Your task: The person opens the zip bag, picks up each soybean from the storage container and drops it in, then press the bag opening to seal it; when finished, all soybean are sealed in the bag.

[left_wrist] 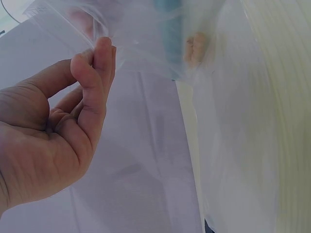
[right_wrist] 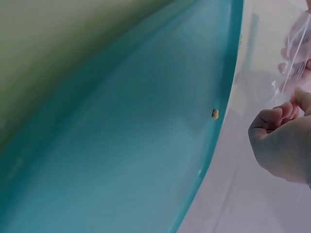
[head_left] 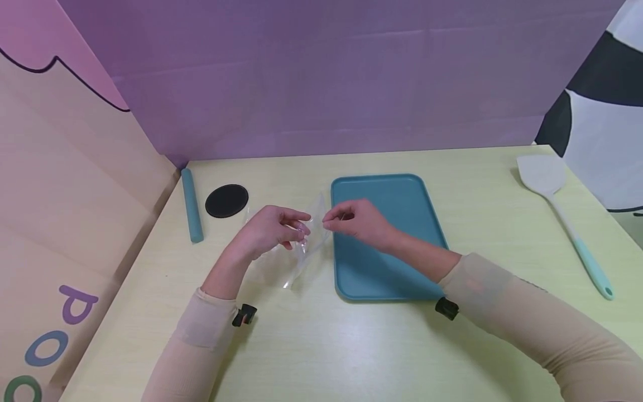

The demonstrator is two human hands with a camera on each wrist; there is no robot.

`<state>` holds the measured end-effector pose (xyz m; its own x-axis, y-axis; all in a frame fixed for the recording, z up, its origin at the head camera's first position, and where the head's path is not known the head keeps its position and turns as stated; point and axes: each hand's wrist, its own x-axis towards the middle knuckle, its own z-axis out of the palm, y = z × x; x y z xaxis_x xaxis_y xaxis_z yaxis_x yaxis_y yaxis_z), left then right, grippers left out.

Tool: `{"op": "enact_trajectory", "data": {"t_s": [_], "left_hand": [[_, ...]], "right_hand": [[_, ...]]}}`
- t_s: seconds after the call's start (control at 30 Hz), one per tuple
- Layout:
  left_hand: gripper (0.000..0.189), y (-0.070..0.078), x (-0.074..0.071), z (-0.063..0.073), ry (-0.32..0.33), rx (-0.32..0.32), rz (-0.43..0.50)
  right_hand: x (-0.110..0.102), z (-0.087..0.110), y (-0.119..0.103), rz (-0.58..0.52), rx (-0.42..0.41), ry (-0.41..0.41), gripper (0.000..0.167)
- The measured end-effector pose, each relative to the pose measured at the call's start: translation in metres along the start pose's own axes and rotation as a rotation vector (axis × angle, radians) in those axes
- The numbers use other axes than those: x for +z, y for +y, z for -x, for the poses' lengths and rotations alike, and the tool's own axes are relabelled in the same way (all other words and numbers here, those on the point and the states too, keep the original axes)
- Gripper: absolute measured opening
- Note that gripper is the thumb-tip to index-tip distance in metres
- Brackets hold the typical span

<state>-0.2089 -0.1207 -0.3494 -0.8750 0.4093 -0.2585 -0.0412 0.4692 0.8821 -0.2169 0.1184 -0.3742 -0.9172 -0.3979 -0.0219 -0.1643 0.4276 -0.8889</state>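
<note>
A clear plastic bag [head_left: 312,237] hangs between my two hands over the table, left of the blue tray [head_left: 382,282]. My left hand [head_left: 275,228] pinches the bag's film between thumb and fingers; in the left wrist view the film [left_wrist: 141,43] spreads out from those fingertips. On the other side, my right hand [head_left: 359,221] pinches the bag's edge, with the wrist over the tray. A small tan lump [right_wrist: 215,114], peanut-like in shape, lies by the tray's rim in the right wrist view. Through the bag in the left wrist view shows a tan piece [left_wrist: 196,48].
At the back left lie a blue stick [head_left: 192,206] and a black round disc [head_left: 226,201]. A spatula [head_left: 565,218] with a white blade and light-blue handle lies along the right side. A purple backdrop [head_left: 321,78] rises behind the table.
</note>
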Motion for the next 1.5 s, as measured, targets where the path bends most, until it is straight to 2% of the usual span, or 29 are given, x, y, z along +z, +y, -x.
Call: {"op": "enact_trajectory", "data": {"t_s": [0.23,0.4,0.6,0.77,1.17,1.5], "left_hand": [[0.043,0.001,-0.001,0.003,0.001,0.001,0.012],[0.043,0.0,-0.001,0.002,0.0,0.005,0.02],[0.042,0.001,-0.001,0.003,0.004,0.003,0.011],[0.043,0.0,0.0,0.003,0.002,0.008,0.016],[0.044,0.0,0.0,0.003,0.005,0.014,0.016],[0.043,0.0,0.001,0.002,-0.003,0.015,0.019]], "right_hand": [[-0.005,-0.002,0.005,-0.041,0.009,0.054,0.021],[-0.008,-0.004,0.01,0.013,0.012,0.079,0.017],[-0.007,-0.007,0.02,0.137,0.024,0.073,0.013],[-0.005,-0.009,0.03,0.196,0.021,0.057,0.01],[0.0,-0.013,0.046,0.251,-0.03,0.052,0.006],[-0.001,-0.01,0.043,0.272,-0.015,0.049,0.007]]}}
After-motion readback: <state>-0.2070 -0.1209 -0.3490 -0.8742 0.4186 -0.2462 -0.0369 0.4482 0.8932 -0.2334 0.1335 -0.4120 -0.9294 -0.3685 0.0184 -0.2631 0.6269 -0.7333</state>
